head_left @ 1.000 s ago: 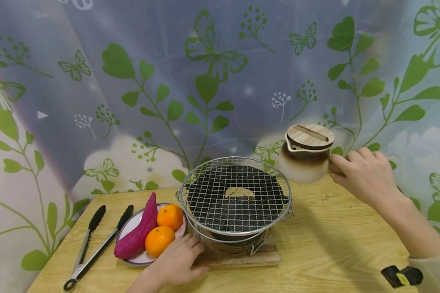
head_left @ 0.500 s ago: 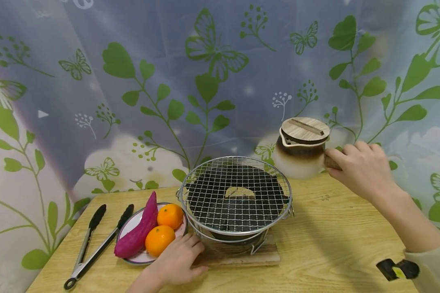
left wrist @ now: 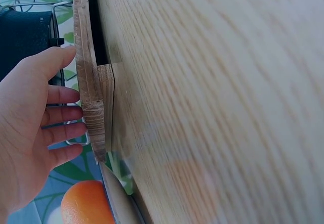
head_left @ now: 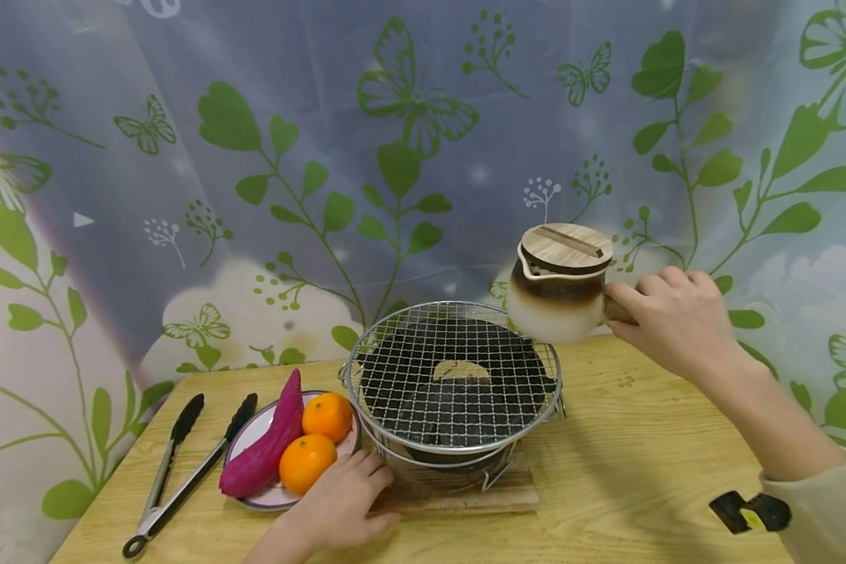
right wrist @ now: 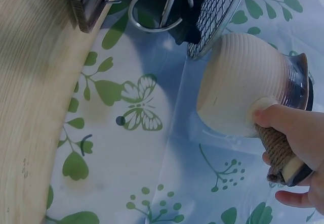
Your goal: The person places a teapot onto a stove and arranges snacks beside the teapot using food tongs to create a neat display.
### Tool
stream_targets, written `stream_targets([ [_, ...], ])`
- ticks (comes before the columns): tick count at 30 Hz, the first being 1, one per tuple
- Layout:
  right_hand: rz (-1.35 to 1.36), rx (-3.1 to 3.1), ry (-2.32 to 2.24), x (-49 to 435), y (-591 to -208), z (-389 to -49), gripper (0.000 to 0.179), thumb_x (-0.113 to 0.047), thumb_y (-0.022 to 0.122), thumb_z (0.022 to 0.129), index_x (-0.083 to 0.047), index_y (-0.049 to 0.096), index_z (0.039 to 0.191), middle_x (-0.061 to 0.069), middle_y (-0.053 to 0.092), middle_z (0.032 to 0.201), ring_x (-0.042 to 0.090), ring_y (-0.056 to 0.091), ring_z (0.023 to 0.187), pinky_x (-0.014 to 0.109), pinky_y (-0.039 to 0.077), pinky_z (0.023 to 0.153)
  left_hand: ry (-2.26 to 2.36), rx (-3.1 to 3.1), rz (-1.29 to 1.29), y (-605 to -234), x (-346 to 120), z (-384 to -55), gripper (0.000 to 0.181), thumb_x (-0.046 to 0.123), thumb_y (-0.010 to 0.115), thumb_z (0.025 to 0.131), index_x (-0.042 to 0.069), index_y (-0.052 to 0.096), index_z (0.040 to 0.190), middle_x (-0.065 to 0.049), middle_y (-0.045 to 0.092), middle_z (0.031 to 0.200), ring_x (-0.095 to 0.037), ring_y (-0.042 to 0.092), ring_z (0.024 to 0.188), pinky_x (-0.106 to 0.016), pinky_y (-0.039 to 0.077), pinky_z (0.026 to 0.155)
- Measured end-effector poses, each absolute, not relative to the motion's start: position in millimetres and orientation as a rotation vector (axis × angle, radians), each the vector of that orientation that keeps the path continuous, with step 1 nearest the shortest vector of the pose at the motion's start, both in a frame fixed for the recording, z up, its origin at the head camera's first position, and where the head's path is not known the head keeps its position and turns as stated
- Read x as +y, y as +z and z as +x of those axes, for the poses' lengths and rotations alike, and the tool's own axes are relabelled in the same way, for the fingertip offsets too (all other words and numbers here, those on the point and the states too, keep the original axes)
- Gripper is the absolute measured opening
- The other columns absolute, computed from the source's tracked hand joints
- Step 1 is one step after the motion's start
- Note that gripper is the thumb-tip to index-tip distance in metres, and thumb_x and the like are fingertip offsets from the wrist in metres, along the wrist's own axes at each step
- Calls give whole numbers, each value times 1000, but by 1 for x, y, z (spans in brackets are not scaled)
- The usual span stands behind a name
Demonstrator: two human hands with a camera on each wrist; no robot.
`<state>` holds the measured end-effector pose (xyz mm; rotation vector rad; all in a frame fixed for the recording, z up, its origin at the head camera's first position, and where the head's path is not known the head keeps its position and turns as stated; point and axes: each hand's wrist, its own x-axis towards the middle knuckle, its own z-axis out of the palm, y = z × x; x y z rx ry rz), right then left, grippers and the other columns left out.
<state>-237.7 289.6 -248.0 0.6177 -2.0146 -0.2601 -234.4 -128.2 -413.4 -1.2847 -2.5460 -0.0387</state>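
Observation:
My right hand (head_left: 677,321) grips the rope-wrapped side handle (right wrist: 276,148) of a cream and brown ceramic teapot (head_left: 553,309). The teapot is held in the air by the grill's right rear rim, its flat wooden lid (head_left: 567,245) on top and its spout facing front left. A round wire grill rack (head_left: 454,376) lies over a black stove. At the near left edge of the wooden board (head_left: 465,497) under the stove rests my left hand (head_left: 341,497). In the left wrist view its fingertips touch the board's edge, fingers extended.
Left of the stove, a plate (head_left: 348,448) bears a purple sweet potato (head_left: 268,446) and two oranges (head_left: 308,464). Black-tipped metal tongs (head_left: 172,489) lie spread farther left. A leaf-and-butterfly curtain (head_left: 423,196) hangs behind the wooden table (head_left: 627,470).
The teapot, held in my right hand, has shifted left and slightly up, from right of the grill toward its right rear rim. My left hand stays put.

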Motion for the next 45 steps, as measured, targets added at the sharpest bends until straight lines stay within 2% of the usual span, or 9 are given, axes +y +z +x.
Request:
stream_targets([
  [3,618,-2024,-266,284,-247,-237,38,-25,75,62,-8,61,93,12,56,67,35,50,60,43,35,48,-40,-2548,-1287,-413,-128,-235,38,46,62,81,12,64,97,-2,58,99,-20,52,93,-35,43,86],
  [11,655,-1990,-280,271,-245,-236,38,-27,75,62,-8,59,91,12,54,65,33,48,57,44,37,49,-36,-2556,-1286,-412,-128,-235,38,46,61,81,12,63,97,-1,57,99,-20,51,93,-34,43,85],
  [25,655,-2032,-264,257,-246,-236,44,-27,83,58,-10,62,93,11,54,64,34,53,61,45,38,51,-33,-2553,-1290,-412,-127,-235,38,46,61,81,12,63,97,-2,57,99,-20,51,92,-35,44,85],
  [34,668,-2029,-259,255,-249,-240,38,-24,81,59,-10,60,87,9,50,61,31,49,58,40,33,48,-10,-2536,-1287,-413,-127,-234,37,46,62,81,13,64,97,-2,57,99,-20,51,93,-35,44,85],
  [45,683,-2043,-238,249,-246,-241,32,-22,77,63,-10,59,85,8,49,60,31,49,58,39,33,48,-12,-2543,-1286,-413,-127,-235,37,47,62,80,13,63,96,-2,57,98,-20,51,92,-36,44,84],
])
